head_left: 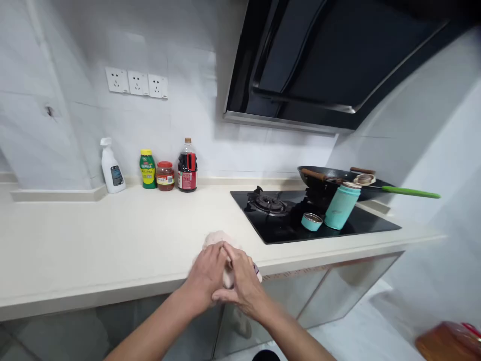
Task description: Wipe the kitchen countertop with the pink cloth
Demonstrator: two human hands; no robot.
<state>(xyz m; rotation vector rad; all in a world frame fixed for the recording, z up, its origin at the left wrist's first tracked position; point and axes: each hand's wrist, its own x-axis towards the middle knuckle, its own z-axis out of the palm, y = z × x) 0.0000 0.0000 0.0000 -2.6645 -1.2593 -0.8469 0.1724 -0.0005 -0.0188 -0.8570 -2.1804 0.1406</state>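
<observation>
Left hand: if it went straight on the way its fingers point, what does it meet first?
Likely the right hand: its fingertips lie right at those of the left hand, over the pale cloth. Can't tell if they already touch. Beyond, roughly the black cooktop.

Wht marble-look walls (259, 155), blk range hood (319, 60), cream ctr (124, 235), gray cabs (353, 286) below, pale flr (361, 326)

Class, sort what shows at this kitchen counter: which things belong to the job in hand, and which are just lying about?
In the job:
pale cloth
left hand, right hand, both on it
countertop beneath

Seemingly just lying about:
spray bottle
green bottle
red-lidded jar
bottle of dark liquid
wok
turquoise canister
small turquoise cup
</observation>
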